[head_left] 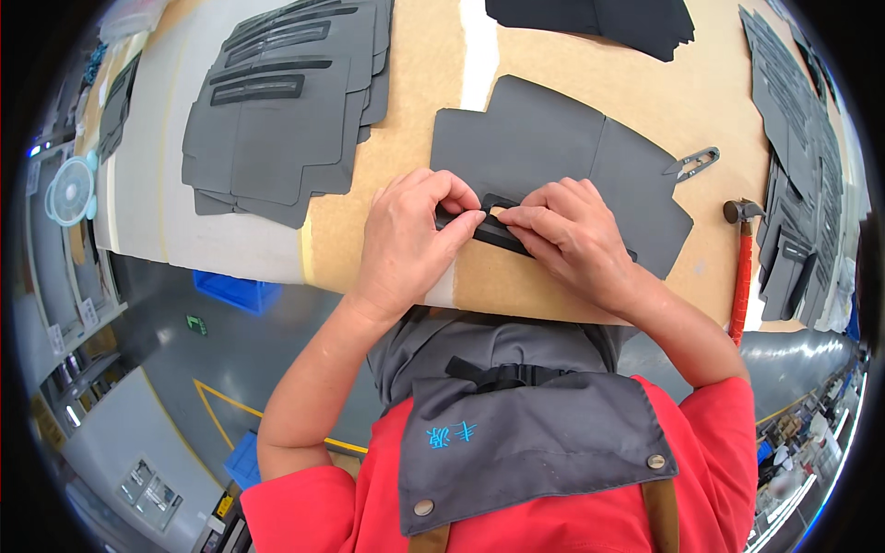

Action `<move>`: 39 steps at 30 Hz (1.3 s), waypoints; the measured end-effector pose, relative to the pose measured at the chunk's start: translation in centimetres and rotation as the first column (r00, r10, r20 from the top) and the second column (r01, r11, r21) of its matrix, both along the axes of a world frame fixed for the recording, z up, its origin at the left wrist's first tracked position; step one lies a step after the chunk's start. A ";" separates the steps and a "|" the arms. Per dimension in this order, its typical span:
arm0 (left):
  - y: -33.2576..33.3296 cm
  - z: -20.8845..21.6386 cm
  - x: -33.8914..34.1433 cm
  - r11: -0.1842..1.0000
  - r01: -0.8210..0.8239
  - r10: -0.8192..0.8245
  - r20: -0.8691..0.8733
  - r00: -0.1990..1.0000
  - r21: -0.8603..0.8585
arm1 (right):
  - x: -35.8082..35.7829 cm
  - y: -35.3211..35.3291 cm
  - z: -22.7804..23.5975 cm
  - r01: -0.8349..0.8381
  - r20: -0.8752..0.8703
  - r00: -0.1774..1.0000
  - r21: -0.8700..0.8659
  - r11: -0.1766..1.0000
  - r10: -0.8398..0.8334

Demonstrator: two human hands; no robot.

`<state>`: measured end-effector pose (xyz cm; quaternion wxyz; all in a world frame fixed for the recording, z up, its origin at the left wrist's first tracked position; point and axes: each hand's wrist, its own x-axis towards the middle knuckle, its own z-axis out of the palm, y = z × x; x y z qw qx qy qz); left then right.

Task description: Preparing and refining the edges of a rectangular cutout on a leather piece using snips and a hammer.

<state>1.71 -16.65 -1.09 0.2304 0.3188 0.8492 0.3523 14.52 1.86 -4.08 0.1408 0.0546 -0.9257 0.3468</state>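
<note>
A flat dark grey panel [553,129] with notched corners and a centre crease lies on the table in front of me. Over its near edge, my left hand [406,240] pinches a narrow black strip [501,237] between thumb and forefinger. My right hand [581,235] has its fingertips closed on the same strip, just to the right, and the two hands nearly meet. Part of the strip is hidden under my fingers, and a small pale spot shows between the fingertips. Thread snips [696,163] rest at the panel's right edge.
At the left lies a stack of grey panels [277,138] with black slotted strips on top. More grey pieces [802,138] cover the right side, and black pieces [599,23] the far edge. A red-handled hammer [742,267] lies right. A blue bin [235,290] sits below the table.
</note>
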 end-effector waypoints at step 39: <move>1.8 0.3 -1.0 0.975 -0.004 0.062 0.253 0.965 -0.224 | 1.0 0.1 -1.2 -0.165 -0.189 0.949 0.379 0.911 0.251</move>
